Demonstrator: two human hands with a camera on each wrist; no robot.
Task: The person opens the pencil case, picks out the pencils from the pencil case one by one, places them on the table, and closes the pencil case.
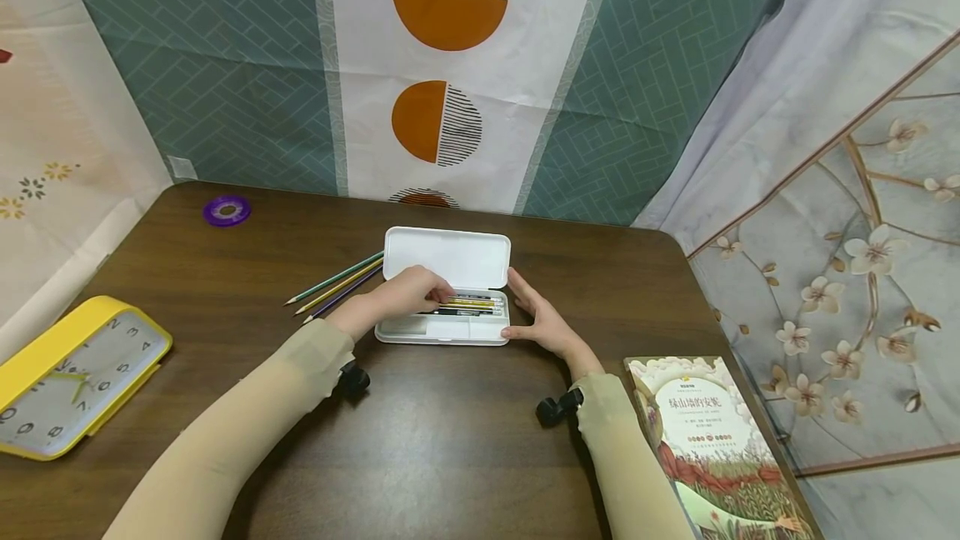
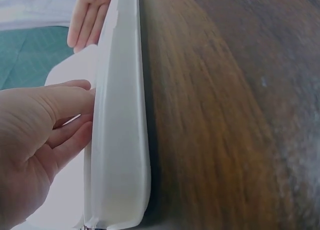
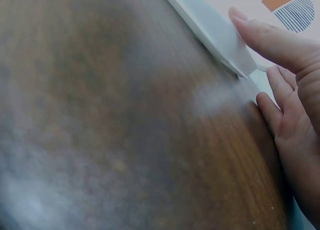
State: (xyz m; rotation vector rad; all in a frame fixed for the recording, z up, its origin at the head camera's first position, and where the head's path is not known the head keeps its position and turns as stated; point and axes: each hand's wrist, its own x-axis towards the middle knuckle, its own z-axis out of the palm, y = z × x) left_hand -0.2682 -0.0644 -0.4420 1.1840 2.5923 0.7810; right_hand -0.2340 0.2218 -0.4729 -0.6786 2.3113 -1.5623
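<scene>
A white pencil case lies on the table with its lid raised at the back. Several pencils, some yellow and some dark, lie inside it. My left hand reaches in from the left, its thumb and bent fingers pinching a pencil among them. From the left wrist view, the case wall hides those fingertips. At the right end, my right hand stands spread, its thumb against the case's corner and its fingers extending along the lid's side.
Left of the case lie three pencils, green, yellow and purple. A purple ring-shaped object rests at the back left, and a yellow-framed clock at the left edge. A book lies at right front, beside my right forearm.
</scene>
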